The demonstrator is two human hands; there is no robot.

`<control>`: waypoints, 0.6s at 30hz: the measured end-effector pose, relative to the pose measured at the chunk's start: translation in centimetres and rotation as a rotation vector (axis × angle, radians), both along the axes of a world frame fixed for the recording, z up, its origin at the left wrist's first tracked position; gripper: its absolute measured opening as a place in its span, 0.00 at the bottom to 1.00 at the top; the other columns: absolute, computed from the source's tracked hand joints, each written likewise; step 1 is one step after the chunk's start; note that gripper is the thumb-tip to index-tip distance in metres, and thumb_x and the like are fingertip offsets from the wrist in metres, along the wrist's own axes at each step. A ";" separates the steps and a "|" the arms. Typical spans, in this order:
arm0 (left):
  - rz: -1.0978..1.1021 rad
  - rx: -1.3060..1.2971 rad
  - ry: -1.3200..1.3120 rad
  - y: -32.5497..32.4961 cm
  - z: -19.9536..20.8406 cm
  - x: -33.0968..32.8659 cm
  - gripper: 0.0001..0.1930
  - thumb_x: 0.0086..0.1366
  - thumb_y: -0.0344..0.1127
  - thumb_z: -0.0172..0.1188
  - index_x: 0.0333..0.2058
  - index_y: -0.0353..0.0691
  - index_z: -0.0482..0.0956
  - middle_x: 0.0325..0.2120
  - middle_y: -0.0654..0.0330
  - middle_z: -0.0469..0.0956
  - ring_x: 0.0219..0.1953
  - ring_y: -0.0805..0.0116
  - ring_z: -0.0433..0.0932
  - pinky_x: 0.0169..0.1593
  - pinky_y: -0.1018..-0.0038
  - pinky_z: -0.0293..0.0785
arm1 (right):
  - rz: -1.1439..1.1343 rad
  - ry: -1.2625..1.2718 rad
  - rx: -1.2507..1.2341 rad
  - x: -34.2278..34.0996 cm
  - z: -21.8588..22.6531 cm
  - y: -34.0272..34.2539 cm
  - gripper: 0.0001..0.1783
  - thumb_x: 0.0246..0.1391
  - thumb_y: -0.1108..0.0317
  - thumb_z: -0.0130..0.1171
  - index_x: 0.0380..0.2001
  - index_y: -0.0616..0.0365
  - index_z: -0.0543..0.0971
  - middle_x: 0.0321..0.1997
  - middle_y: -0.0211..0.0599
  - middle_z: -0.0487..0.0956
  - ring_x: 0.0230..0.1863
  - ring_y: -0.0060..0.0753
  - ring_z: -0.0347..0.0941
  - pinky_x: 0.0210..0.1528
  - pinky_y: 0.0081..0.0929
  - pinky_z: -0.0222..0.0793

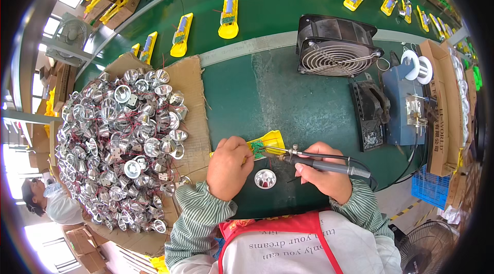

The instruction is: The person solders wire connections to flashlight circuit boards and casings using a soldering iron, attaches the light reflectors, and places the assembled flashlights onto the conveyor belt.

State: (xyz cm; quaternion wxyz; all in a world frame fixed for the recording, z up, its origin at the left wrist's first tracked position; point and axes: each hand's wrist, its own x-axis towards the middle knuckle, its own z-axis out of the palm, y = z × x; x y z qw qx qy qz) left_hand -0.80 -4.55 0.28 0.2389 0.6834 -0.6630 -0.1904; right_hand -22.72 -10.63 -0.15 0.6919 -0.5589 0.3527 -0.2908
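Gripping the soldering iron [321,164], the right hand [332,184] sits at the frame's lower centre, where the left hand [226,168] clamps the yellow casing [275,138], and any slip of the iron could scorch the green circuit board [257,149]!

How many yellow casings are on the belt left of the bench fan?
4: first casing nearest the fan, second casing and third casing leftward, partly hidden casing beside the reflector heap, possibly hiding more.
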 end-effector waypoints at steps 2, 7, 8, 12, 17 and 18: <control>-0.004 0.001 0.001 -0.1 0.1 0.0 0.03 0.46 0.24 0.58 0.23 0.35 0.74 0.29 0.56 0.72 0.32 0.54 0.70 0.36 0.65 0.68 | -0.004 0.005 -0.024 0.1 -0.1 0.0 0.08 0.47 0.75 0.59 0.29 0.65 0.71 0.23 0.36 0.78 0.22 0.19 0.74 0.22 0.17 0.71; 0.006 0.004 -0.016 -0.2 0.1 -0.1 0.03 0.47 0.25 0.59 0.22 0.34 0.74 0.28 0.56 0.73 0.32 0.56 0.71 0.37 0.66 0.69 | -0.060 -0.020 0.018 -0.2 0.5 0.1 0.07 0.47 0.76 0.59 0.29 0.66 0.72 0.23 0.36 0.77 0.22 0.19 0.74 0.22 0.17 0.71; 0.005 0.003 -0.017 -0.2 0.2 -0.1 0.03 0.47 0.25 0.59 0.22 0.34 0.74 0.28 0.56 0.73 0.32 0.56 0.71 0.37 0.66 0.69 | -0.093 -0.055 0.029 -0.3 0.7 0.1 0.07 0.47 0.77 0.59 0.30 0.67 0.72 0.23 0.37 0.77 0.23 0.20 0.74 0.22 0.17 0.71; 0.000 -0.002 -0.020 -0.3 0.3 -0.2 0.03 0.46 0.25 0.59 0.22 0.34 0.74 0.28 0.56 0.73 0.32 0.55 0.70 0.36 0.65 0.69 | -0.091 -0.044 0.017 -1.2 0.9 -0.1 0.08 0.47 0.77 0.59 0.31 0.68 0.71 0.24 0.38 0.77 0.24 0.21 0.75 0.23 0.18 0.72; 0.000 -0.001 -0.029 -0.2 0.2 -0.3 0.03 0.45 0.24 0.59 0.21 0.35 0.74 0.28 0.56 0.72 0.32 0.55 0.70 0.36 0.65 0.69 | -0.127 -0.047 -0.016 -1.8 1.2 0.1 0.08 0.49 0.80 0.55 0.33 0.65 0.68 0.23 0.42 0.76 0.21 0.23 0.73 0.21 0.18 0.70; 0.003 -0.007 -0.036 -0.1 0.1 -0.3 0.03 0.45 0.24 0.59 0.21 0.35 0.74 0.28 0.56 0.72 0.32 0.55 0.70 0.36 0.65 0.69 | -0.128 -0.050 -0.019 -1.9 1.1 0.2 0.08 0.49 0.80 0.55 0.33 0.65 0.68 0.23 0.42 0.76 0.21 0.23 0.73 0.21 0.18 0.70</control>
